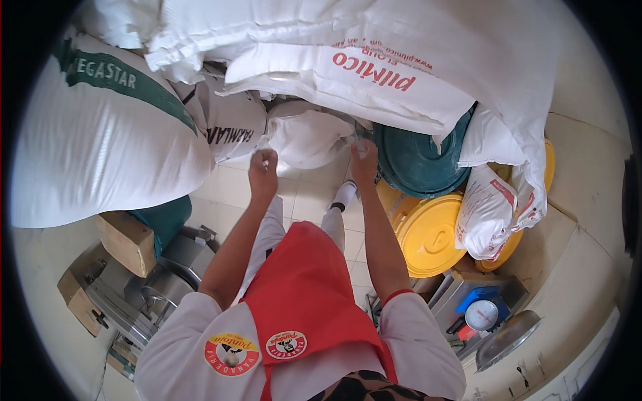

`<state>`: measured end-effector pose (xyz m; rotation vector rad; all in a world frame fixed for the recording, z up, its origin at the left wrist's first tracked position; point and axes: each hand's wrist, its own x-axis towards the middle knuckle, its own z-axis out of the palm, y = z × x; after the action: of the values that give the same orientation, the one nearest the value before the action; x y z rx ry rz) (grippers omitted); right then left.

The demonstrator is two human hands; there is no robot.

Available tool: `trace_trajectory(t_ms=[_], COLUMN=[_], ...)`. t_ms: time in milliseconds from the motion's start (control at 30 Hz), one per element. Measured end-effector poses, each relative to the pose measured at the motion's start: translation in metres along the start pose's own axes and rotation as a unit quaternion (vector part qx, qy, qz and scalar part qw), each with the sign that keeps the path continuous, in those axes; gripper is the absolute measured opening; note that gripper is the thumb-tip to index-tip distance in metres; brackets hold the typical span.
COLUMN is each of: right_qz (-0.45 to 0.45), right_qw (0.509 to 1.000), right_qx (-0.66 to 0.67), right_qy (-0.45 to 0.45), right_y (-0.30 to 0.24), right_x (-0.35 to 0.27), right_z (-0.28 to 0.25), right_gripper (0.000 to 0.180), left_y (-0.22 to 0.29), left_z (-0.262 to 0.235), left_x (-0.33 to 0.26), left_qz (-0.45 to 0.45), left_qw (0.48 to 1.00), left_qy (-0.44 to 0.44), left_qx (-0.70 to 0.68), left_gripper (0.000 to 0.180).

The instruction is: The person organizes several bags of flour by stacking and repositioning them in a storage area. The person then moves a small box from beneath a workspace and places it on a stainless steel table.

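A smaller white sack (309, 137) sits low in front of me, between the larger stacked sacks and the tiled floor. My left hand (264, 167) is closed at its left edge, fingers curled on the white material. At the opposite edge my right hand (363, 159) is pinched closed on the sack's right corner, beside a dark green lidded drum (422, 160). Both arms stretch forward, with the hands apart. Fine detail at the fingertips is too small to make out.
Full white sacks (114, 144) rise at the left, and another large sack (348, 83) lies across the front. Yellow lidded drums (433, 237) stand at the right, near a dial scale (481, 315). A cardboard box (127, 242) and metal equipment (167, 284) are at the lower left.
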<state>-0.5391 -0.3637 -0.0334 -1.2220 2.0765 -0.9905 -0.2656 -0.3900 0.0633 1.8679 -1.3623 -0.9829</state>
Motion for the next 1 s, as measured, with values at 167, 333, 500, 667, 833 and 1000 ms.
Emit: trace_trajectory(t_ms=[167, 333, 500, 667, 833, 1000], right_qz=[0.154, 0.187, 0.23, 0.227, 0.256, 0.223], right_qw=[0.986, 0.982, 0.972, 0.971, 0.962, 0.966], right_qx=[0.023, -0.001, 0.042, 0.062, 0.093, 0.127], right_qy=[-0.064, -0.004, 0.028, 0.047, 0.025, 0.044], right_y=[0.041, 0.05, 0.067, 0.1, 0.114, 0.125], right_x=[-0.078, -0.131, -0.172, -0.193, -0.201, -0.191], right_z=[-0.045, -0.104, -0.14, -0.168, -0.214, -0.266], right_gripper=[0.038, 0.023, 0.021, 0.02, 0.03, 0.031], left_y=[-0.032, 0.0, 0.154, 0.327, 0.463, 0.51], left_z=[0.003, 0.019, 0.027, -0.003, -0.019, 0.001], left_x=[-0.022, -0.026, -0.029, -0.03, -0.002, 0.06], left_qz=[0.023, 0.011, 0.115, 0.487, 0.647, 0.618], left_qw=[0.994, 0.99, 0.972, 0.861, 0.747, 0.744], left_qy=[-0.088, -0.138, -0.186, -0.033, 0.153, 0.202], left_qx=[0.058, 0.04, -0.087, -0.143, 0.027, 0.154], left_gripper=[0.019, 0.024, 0.019, 0.011, 0.02, 0.038])
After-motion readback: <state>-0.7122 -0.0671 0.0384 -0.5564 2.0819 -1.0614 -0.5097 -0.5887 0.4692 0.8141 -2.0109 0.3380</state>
